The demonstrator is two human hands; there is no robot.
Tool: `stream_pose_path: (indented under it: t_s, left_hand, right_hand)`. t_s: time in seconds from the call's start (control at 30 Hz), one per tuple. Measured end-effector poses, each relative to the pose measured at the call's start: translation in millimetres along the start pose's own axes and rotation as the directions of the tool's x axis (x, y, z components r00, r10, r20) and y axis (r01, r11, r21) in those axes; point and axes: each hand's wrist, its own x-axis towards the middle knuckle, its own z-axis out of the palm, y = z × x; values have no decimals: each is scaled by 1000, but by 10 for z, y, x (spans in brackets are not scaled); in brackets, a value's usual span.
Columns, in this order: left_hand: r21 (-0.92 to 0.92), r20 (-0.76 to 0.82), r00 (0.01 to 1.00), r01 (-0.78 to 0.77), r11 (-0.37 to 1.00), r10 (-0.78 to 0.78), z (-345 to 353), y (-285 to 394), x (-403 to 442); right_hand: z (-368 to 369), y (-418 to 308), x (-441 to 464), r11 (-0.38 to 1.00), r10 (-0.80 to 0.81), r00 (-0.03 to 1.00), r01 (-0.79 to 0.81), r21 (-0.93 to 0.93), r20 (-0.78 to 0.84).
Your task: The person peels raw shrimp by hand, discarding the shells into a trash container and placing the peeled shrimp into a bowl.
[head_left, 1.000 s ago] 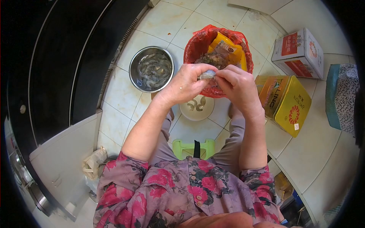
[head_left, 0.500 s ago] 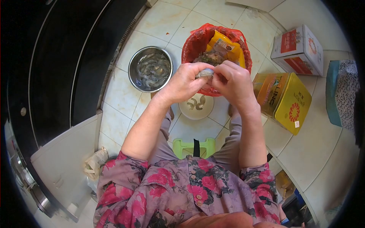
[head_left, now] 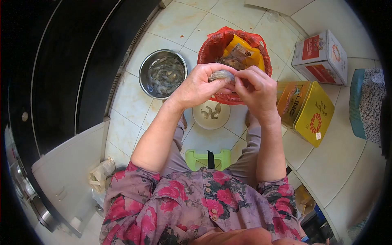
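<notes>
A grey shrimp (head_left: 221,75) lies in the grip of my left hand (head_left: 199,84), between the thumb and fingers. My right hand (head_left: 258,89) pinches the shrimp's right end, its fingers closed. Both hands are above the near edge of a red-lined bin (head_left: 208,43), which holds a yellow packet (head_left: 245,51) and scraps. Below the hands, a white bowl (head_left: 211,122) on the floor contains several shrimp (head_left: 211,112). A steel basin (head_left: 143,83) to the left is filled with many more grey shrimp (head_left: 165,75).
A yellow tin (head_left: 314,116) and a red-and-white carton (head_left: 322,57) stand on the right. A green stool (head_left: 196,157) is between my legs. Dark cabinets (head_left: 57,61) line the left side, with a plastic bag (head_left: 101,175) near them.
The shrimp is turned a little and more of it shows above my left fingers. My right hand has shifted slightly right, its fingers still at the shrimp's end.
</notes>
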Motion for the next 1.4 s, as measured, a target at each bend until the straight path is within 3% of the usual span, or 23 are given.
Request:
stream_pose_path:
  t_s: [0.13, 0.33, 0.4, 0.63, 0.73, 0.9, 1.03, 1.1, 1.3, 1.4]
  left_hand:
    - [-23, -20, 1000, 15, 1000, -15, -4, 18, -17]
    - [194, -46, 995, -78, 978, 88, 15, -94, 3]
    - [409, -27, 992, -105, 906, 127, -5, -128, 21]
    - [460, -31, 986, -129, 878, 161, 25, -134, 22]
    - [438, -40, 989, -111, 892, 143, 41, -120, 14]
    - [231, -81, 994, -59, 971, 80, 63, -60, 16]
    - [85, -71, 997, -22, 996, 28, 49, -43, 13]
    - [-72, -49, 999, 12, 997, -15, 35, -62, 20]
    - [-129, -42, 997, 63, 990, -69, 28, 50, -12]
    - [-147, -54, 998, 15, 989, -23, 21, 27, -6]
  right_hand:
    - [-21, 14, -4, 999, -43, 999, 43, 31, 24]
    - [-15, 17, -2, 995, -89, 992, 93, -43, 87]
    - [0, 20, 2, 993, -76, 992, 84, -82, 101]
    - [10, 32, 15, 998, -19, 995, 24, -50, 97]
    - [30, 36, -3, 997, -26, 997, 31, -73, 71]
    - [70, 27, -13, 992, -43, 999, 44, -122, 7]
    - [63, -17, -10, 1000, 9, 998, -10, -24, -58]
    - [54, -21, -3, 999, 46, 997, -45, 29, -57]
    - [-7, -12, 2, 986, 126, 992, -123, 116, -25]
    - [2, 9, 14, 993, 31, 998, -24, 118, -56]
